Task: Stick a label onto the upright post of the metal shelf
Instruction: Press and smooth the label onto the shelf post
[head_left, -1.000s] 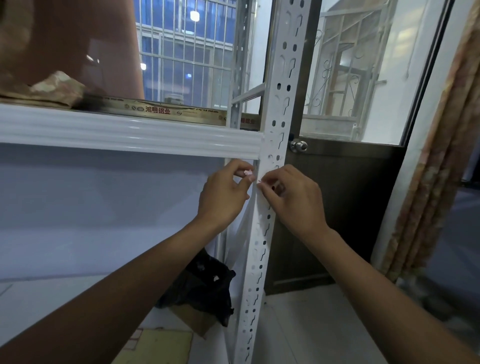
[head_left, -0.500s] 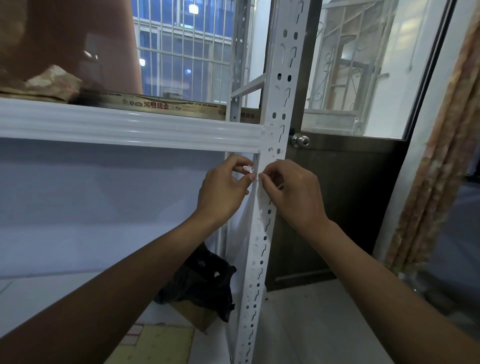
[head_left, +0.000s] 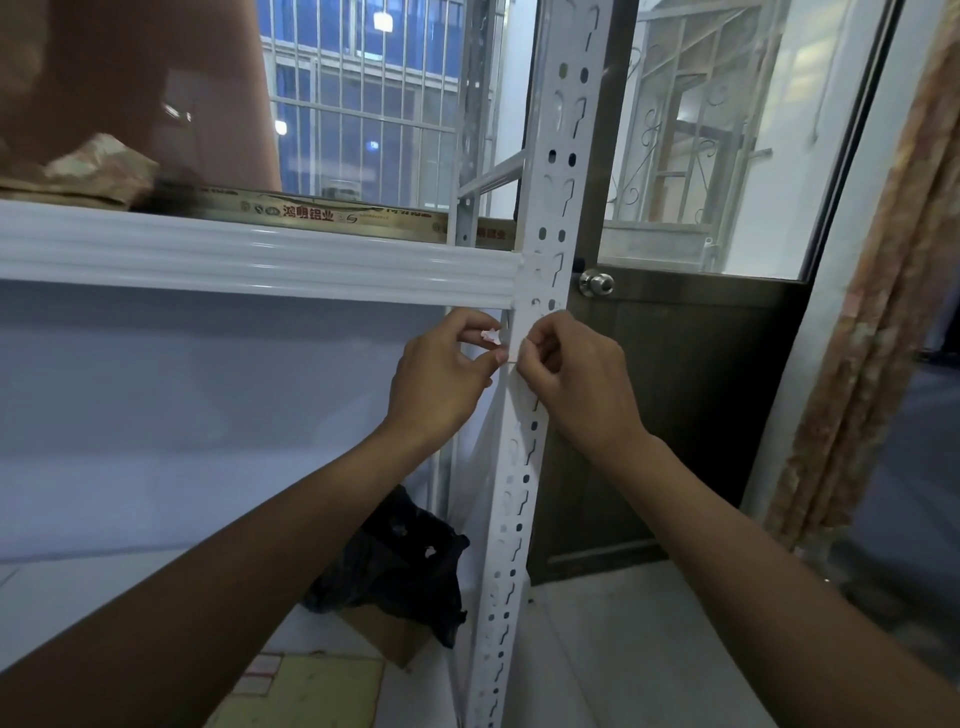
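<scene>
Room corner in dim light: barred window (head_left: 363, 104) behind, brown door (head_left: 675, 415) with round knob (head_left: 596, 283) to the right, patterned curtain (head_left: 883, 312) at the far right
White metal shelf: horizontal beam (head_left: 249, 260) runs in from the left and meets the upright post (head_left: 550, 197), which is punched with slots and holes and stands from the floor to the top of the view
Label (head_left: 491, 336): small pale pink-white scrap, just left of the post's front face and just below the beam joint, not yet flat on the post
Left hand (head_left: 441, 379): fingers curled, thumb and forefinger pinching the label's left part
Right hand (head_left: 576, 379): fingers curled in front of the post, fingertips pinched at the label's right end by the post's edge; the contact is too small to make out fully
On the shelf: gold printed strip (head_left: 311, 212)
On the floor: black plastic bag (head_left: 400, 566) on a piece of cardboard (head_left: 384, 634), left of the post's foot
</scene>
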